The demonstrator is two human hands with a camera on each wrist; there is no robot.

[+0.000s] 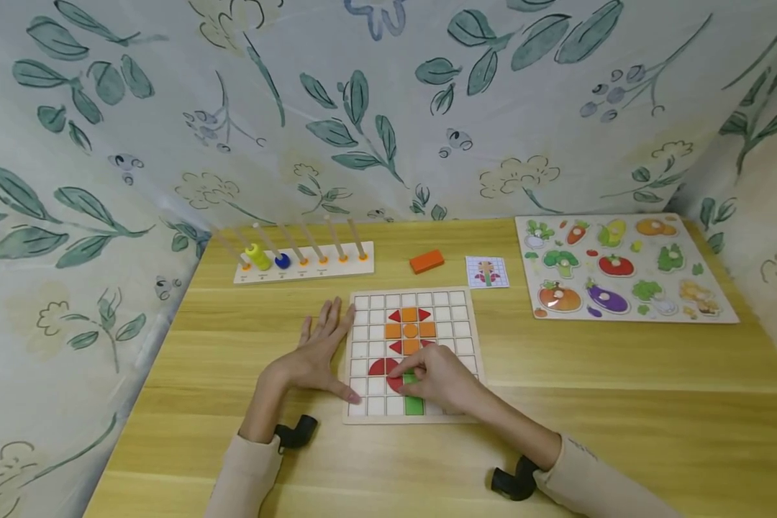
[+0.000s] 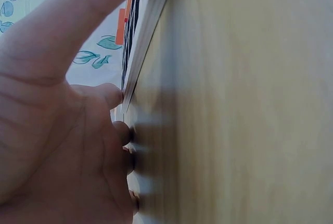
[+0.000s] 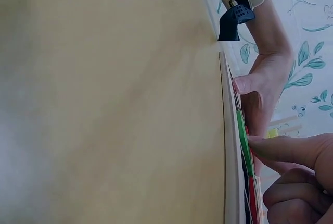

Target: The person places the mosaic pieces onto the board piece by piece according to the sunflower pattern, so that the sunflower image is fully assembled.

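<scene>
A white grid board (image 1: 357, 345) with a wooden frame lies flat before me. On it, orange squares (image 1: 393, 331), an orange circle (image 1: 411, 330) and red triangles (image 1: 396, 315) form a flower-like figure. Lower down are red quarter-circle tiles (image 1: 377, 367) and green tiles (image 1: 414, 406). My right hand (image 1: 443, 379) pinches a red quarter-circle tile (image 1: 395, 383) between thumb and index finger, low over the grid; its other fingers are curled. My left hand (image 1: 314, 354) is spread at the board's left edge, thumb and index finger touching the frame (image 2: 151, 31).
Behind the board stand a peg counting rack (image 1: 304, 268) with yellow and blue rings, an orange block (image 1: 426, 262) and a small picture card (image 1: 488, 273). A vegetable puzzle board (image 1: 628, 270) lies at the back right. Patterned cloth (image 1: 362, 115) hangs beyond the wooden table (image 1: 621, 403).
</scene>
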